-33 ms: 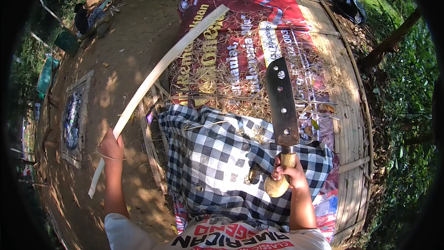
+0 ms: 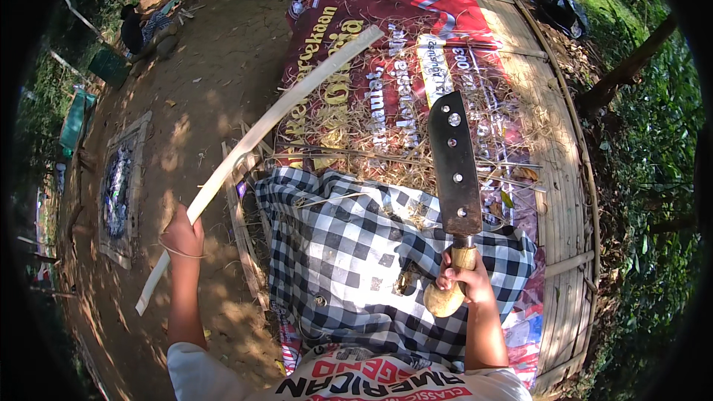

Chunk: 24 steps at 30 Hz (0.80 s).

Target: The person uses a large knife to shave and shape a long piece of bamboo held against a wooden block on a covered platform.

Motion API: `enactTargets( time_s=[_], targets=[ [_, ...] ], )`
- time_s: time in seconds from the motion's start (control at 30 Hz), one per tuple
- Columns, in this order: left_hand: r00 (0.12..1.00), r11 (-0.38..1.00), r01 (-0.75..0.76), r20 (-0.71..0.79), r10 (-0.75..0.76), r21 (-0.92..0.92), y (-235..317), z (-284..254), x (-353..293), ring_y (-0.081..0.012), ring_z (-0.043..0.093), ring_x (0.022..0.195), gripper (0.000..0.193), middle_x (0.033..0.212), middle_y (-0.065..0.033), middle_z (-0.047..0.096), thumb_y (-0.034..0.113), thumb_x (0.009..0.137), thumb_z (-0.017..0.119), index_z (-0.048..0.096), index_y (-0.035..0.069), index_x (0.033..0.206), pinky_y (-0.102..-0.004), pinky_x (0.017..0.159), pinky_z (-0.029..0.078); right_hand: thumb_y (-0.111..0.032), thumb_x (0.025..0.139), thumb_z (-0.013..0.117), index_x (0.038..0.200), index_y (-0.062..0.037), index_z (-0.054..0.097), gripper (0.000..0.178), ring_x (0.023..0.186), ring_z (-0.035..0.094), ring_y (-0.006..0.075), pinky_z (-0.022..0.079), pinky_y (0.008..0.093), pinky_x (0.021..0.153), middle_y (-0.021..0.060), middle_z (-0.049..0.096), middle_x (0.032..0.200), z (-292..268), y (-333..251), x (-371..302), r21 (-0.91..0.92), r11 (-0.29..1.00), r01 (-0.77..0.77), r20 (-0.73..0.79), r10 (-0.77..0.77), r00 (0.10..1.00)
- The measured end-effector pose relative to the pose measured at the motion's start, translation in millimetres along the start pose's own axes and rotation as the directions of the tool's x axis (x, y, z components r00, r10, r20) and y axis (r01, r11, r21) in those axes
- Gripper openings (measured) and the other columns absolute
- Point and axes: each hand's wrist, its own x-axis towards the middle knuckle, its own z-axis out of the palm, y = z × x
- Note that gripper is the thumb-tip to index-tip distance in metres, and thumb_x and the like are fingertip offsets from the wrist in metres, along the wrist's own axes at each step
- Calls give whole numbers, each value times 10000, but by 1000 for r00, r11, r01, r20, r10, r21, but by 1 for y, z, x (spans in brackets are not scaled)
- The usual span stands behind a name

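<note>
A long pale strip of split bamboo (image 2: 256,134) slants up and to the right, its far end over the red banner. Wrapped round its lower part is my left hand (image 2: 183,233), with a thin band about the wrist. My right hand (image 2: 466,276) grips the wooden handle of a broad machete (image 2: 456,171), whose dark blade points away from me and has several round holes. Blade and strip are apart. Under both hands' reach, a black-and-white checked cloth (image 2: 349,252) covers my lap.
A red printed banner (image 2: 327,37), strewn with thin shavings (image 2: 401,134), lies over a bamboo platform (image 2: 568,252). On the dirt ground to the left is a framed panel (image 2: 122,186). A wooden post (image 2: 631,63) leans at the right; a person (image 2: 132,30) is far left.
The bamboo strip has tilted, its far end moving down and to the right and its near end slightly lower left. My left hand shifted slightly; the machete stays almost still.
</note>
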Motion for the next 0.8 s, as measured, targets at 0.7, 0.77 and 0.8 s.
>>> enactTargets(
  time_s=[0.7, 0.77, 0.8],
  targets=[
    [886, 992, 12, 462, 48, -127, 103, -28, 22, -409, 641, 713, 473, 731, -227, 645, 455, 891, 588, 603, -18, 864, -487, 656, 499, 20, 724, 642, 832, -18, 529, 161, 579, 560, 137, 459, 291, 552, 37, 567, 685, 7, 5, -35, -405, 910, 83, -157, -159, 975],
    [853, 966, 38, 512, 102, -257, 113, -33, -7, -424, 630, 697, 469, 710, -237, 629, 460, 903, 575, 594, -7, 865, -491, 636, 490, -8, 702, 639, 804, -16, 533, 147, 571, 551, 137, 455, 284, 554, 33, 562, 677, 13, 3, -30, -596, 799, 84, -173, -230, 958],
    [846, 938, 40, 512, 151, -344, 115, -30, -25, -431, 624, 685, 459, 693, -239, 619, 461, 909, 567, 589, 4, 871, -495, 619, 485, -22, 689, 633, 800, -7, 532, 151, 566, 544, 139, 454, 283, 553, 40, 559, 675, 16, 1, -29, -673, 734, 92, -155, -262, 952]
  ],
)
